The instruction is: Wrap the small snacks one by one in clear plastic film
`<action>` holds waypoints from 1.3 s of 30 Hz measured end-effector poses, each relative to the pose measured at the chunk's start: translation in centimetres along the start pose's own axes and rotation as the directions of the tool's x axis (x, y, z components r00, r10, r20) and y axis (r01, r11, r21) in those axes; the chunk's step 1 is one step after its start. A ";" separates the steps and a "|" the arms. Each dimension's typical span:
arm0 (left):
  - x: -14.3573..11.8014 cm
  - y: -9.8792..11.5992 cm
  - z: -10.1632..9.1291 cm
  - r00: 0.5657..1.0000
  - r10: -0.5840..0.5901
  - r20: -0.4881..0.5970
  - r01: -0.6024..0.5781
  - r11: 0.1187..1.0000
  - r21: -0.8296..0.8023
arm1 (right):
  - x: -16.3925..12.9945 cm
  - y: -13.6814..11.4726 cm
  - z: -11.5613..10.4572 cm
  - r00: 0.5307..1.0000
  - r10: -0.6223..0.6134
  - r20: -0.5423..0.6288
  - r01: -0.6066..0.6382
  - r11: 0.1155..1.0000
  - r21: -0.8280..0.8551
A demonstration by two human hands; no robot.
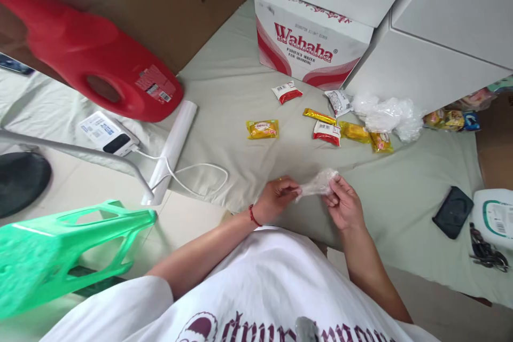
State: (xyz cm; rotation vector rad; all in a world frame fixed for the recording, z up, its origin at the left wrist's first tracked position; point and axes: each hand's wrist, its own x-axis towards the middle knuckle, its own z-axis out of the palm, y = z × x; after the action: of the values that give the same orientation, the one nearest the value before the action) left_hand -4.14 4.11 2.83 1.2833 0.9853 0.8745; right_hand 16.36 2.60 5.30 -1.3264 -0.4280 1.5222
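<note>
A crumpled clear plastic bag [318, 183] is stretched between my two hands, close in front of my body. My left hand [277, 200], with a red string bracelet at the wrist, pinches its left end. The other end is gripped by the thumb and fingers of my right hand [345, 204]. Beyond the hands, small wrapped snacks lie on the sheet: a yellow packet [262, 129], a red and white packet [287, 92], a second red and white packet [327, 133], a thin gold stick packet [319, 116] and a silver-white packet [339, 102]. More yellow packets [355, 132] sit to the right.
A pile of clear plastic bags [388, 115] rests by the white cabinet [433, 59]. Behind stands a Wahaha carton [308, 43]. Leftward are a red jug [96, 59], a white power bank [108, 132] with cable and a green stool [52, 251]. A black pouch [452, 212] lies right.
</note>
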 end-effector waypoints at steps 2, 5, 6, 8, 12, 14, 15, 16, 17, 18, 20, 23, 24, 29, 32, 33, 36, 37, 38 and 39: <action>-0.4 -0.4 -0.6 0.996 -0.052 -0.076 0.045 0.995 -0.088 | 0.7 0.1 0.2 1.000 0.021 0.021 -0.021 0.999 -0.034; -1.0 -0.8 -1.2 0.974 -0.185 -0.130 0.149 0.958 -0.243 | 1.1 0.8 0.4 0.998 0.052 0.025 -0.050 0.997 -0.053; -1.1 -0.9 -1.3 0.960 -0.237 -0.147 0.181 0.932 -0.315 | 1.1 0.9 0.3 0.999 0.054 0.009 -0.053 0.997 -0.048; -1.1 -1.0 -1.5 0.928 -0.326 -0.181 0.209 0.857 -0.472 | 1.3 1.0 0.0 0.999 0.053 -0.008 -0.054 0.997 -0.051; -0.4 -0.5 -1.5 0.905 -0.401 -0.145 0.219 0.728 -0.650 | 1.7 0.7 -1.5 0.999 -0.003 0.050 0.013 0.977 -0.214; 0.0 -0.1 -1.2 0.908 -0.404 -0.111 0.231 0.704 -0.672 | 1.6 0.5 -2.5 0.982 -0.186 -0.017 0.166 0.910 -0.380; 0.0 0.0 -1.0 0.909 -0.402 -0.106 0.229 0.697 -0.679 | 1.4 0.3 -2.9 0.945 -0.320 -0.067 0.252 0.843 -0.476; 0.1 0.1 -0.8 0.911 -0.398 -0.109 0.221 0.693 -0.686 | 1.1 0.2 -3.1 0.888 -0.447 -0.105 0.316 0.761 -0.566; 0.1 0.2 -0.5 0.912 -0.393 -0.116 0.210 0.692 -0.691 | 0.8 0.2 -3.3 0.835 -0.537 -0.119 0.352 0.687 -0.636; 0.1 0.2 -0.2 0.915 -0.386 -0.119 0.201 0.692 -0.693 | 0.4 0.2 -3.2 0.812 -0.574 -0.107 0.365 0.642 -0.674; 0.0 0.3 0.4 0.922 -0.371 -0.112 0.196 0.696 -0.691 | -0.3 0.5 -2.6 0.861 -0.507 -0.039 0.351 0.648 -0.676; 0.1 0.6 0.9 0.931 -0.347 -0.109 0.181 0.703 -0.687 | -0.5 1.5 -1.0 0.949 -0.306 0.069 0.282 0.736 -0.616; 0.2 0.7 0.9 0.931 -0.342 -0.124 0.168 0.707 -0.687 | -0.3 1.9 -0.6 0.959 -0.271 0.082 0.266 0.763 -0.589; 0.7 0.6 -1.3 0.896 -0.381 -0.228 0.120 0.702 -0.702 | 0.0 1.3 -1.6 0.946 -0.324 0.007 0.299 0.866 -0.400; 0.8 0.2 -2.1 0.885 -0.387 -0.261 0.101 0.705 -0.702 | -0.8 0.0 -3.5 0.954 -0.286 -0.085 0.238 0.901 -0.362; 0.7 0.1 -2.0 0.890 -0.377 -0.257 0.099 0.709 -0.698 | -1.1 -0.2 -3.7 0.969 -0.231 -0.092 0.183 0.914 -0.363; 0.5 -0.1 -0.8 0.918 -0.346 -0.195 0.125 0.717 -0.686 | -1.5 0.4 -2.8 0.998 -0.047 -0.044 0.028 0.931 -0.365; 0.5 -0.2 -0.2 0.924 -0.343 -0.170 0.141 0.718 -0.682 | -1.4 1.0 -1.9 0.999 -0.022 -0.024 0.012 0.932 -0.362; 0.4 -0.2 0.2 0.927 -0.344 -0.151 0.156 0.719 -0.677 | -1.1 1.5 -1.0 0.999 -0.029 -0.017 0.021 0.935 -0.354; 0.3 -0.2 0.5 0.927 -0.346 -0.142 0.166 0.719 -0.675 | -0.8 1.9 -0.1 0.998 -0.064 -0.022 0.053 0.938 -0.343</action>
State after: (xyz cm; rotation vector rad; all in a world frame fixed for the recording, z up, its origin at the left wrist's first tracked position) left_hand -3.60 4.19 2.60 0.4156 0.9095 1.0568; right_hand 15.44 1.11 4.18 -1.5887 -0.7307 1.4162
